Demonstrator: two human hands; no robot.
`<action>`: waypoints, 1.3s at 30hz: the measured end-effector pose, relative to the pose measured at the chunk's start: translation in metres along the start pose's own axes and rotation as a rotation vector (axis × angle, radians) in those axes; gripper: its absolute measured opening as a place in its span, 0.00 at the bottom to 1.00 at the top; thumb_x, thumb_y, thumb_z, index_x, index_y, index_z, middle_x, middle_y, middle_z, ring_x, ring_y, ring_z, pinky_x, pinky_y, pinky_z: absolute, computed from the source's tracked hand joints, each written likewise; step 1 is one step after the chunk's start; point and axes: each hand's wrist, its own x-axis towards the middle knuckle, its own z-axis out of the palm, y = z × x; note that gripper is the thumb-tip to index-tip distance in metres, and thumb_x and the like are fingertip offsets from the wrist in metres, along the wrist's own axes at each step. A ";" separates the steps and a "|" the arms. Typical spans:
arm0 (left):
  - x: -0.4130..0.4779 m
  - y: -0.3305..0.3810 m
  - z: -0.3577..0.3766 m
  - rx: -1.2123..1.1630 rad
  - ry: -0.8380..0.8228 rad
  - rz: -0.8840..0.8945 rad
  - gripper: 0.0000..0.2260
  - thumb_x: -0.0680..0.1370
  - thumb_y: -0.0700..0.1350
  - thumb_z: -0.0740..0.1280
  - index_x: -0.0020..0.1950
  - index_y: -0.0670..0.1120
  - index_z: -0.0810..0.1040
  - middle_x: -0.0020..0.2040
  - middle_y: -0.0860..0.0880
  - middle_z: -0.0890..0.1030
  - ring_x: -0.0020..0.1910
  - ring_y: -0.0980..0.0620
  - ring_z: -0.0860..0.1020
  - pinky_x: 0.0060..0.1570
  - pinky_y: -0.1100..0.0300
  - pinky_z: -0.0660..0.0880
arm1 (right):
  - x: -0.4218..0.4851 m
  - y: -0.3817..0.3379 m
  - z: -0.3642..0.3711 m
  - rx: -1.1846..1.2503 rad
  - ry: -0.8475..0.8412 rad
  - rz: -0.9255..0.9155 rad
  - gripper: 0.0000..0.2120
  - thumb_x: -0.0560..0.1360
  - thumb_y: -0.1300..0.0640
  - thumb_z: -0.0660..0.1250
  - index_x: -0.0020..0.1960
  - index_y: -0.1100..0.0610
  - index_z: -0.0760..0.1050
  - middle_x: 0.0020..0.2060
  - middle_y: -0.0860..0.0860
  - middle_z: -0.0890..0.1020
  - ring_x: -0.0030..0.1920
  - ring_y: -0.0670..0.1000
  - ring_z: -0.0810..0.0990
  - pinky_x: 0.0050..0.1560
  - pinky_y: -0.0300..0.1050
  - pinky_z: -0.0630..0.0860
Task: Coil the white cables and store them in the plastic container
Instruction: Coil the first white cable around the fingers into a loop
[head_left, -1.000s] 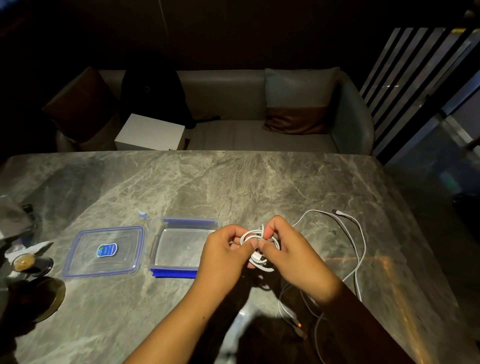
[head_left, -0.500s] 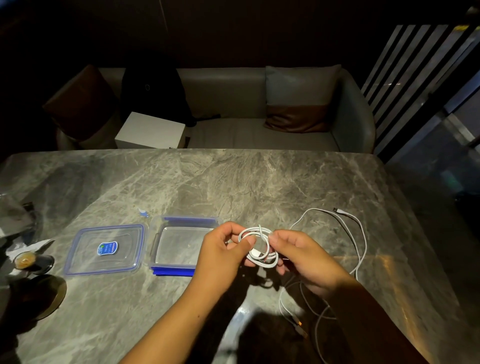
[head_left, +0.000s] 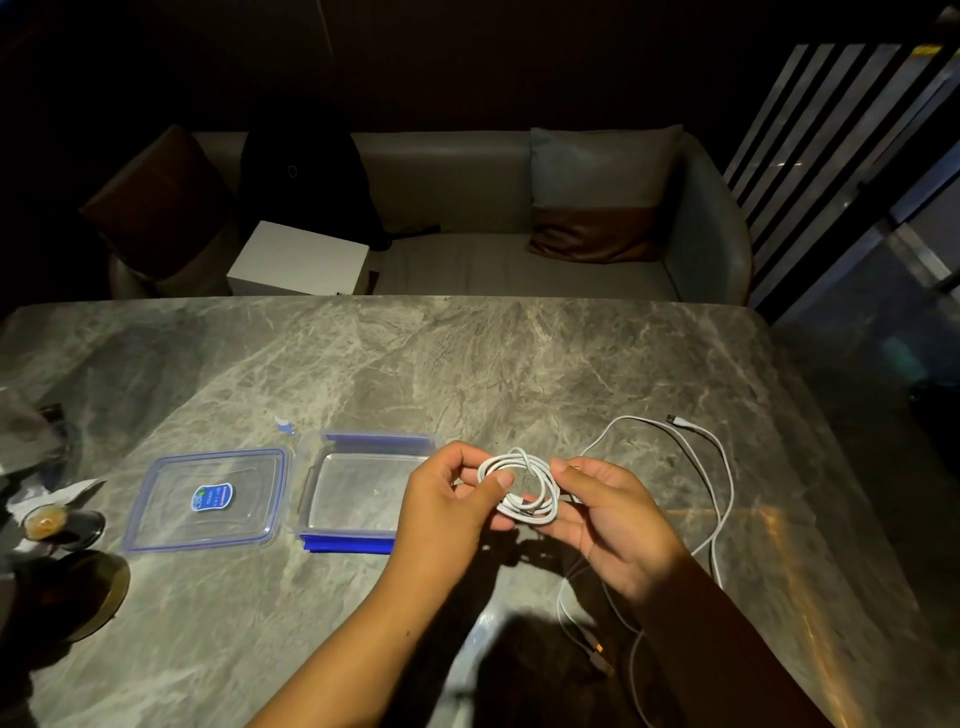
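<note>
A small coil of white cable (head_left: 524, 486) hangs above the table between my hands. My left hand (head_left: 452, 501) pinches its left side with thumb and fingers. My right hand (head_left: 608, 512) lies under the coil's right side with its fingers curled against it. A second white cable (head_left: 719, 486) lies loose on the marble table to the right, its plug at the far end, and trails under my right forearm. The clear plastic container (head_left: 311, 488) with blue clips stands open just left of my left hand. Its lid (head_left: 208, 501) lies flat beside it.
A small glass cup (head_left: 49, 522) and a dark round plate (head_left: 78, 592) sit near the table's left edge. A tiny blue and white item (head_left: 284, 425) lies behind the container. Beyond the table stands a sofa with a white box (head_left: 298, 265) and cushions.
My right hand has drawn back from on top of the coil and now lies under its right side. The coil has spread into a wider loop, still pinched by my left hand.
</note>
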 end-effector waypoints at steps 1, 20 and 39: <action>0.000 0.001 0.000 -0.005 0.003 0.004 0.01 0.77 0.35 0.70 0.46 0.38 0.78 0.35 0.48 0.84 0.35 0.49 0.84 0.33 0.60 0.79 | 0.000 -0.001 0.000 0.017 0.014 -0.002 0.13 0.80 0.60 0.63 0.55 0.71 0.75 0.48 0.66 0.85 0.46 0.61 0.86 0.47 0.53 0.84; 0.004 0.000 0.000 -0.165 0.046 -0.109 0.06 0.77 0.35 0.69 0.42 0.40 0.73 0.39 0.41 0.86 0.37 0.47 0.85 0.33 0.59 0.79 | 0.002 0.002 0.010 0.092 0.046 -0.093 0.05 0.82 0.60 0.61 0.49 0.61 0.72 0.43 0.62 0.86 0.41 0.56 0.87 0.40 0.49 0.84; 0.009 -0.019 -0.017 -0.168 -0.051 -0.209 0.06 0.78 0.36 0.68 0.52 0.41 0.83 0.44 0.39 0.86 0.41 0.47 0.84 0.37 0.60 0.81 | 0.015 0.015 0.001 -0.470 0.048 -0.348 0.04 0.74 0.66 0.71 0.42 0.59 0.82 0.29 0.48 0.81 0.30 0.44 0.78 0.30 0.36 0.73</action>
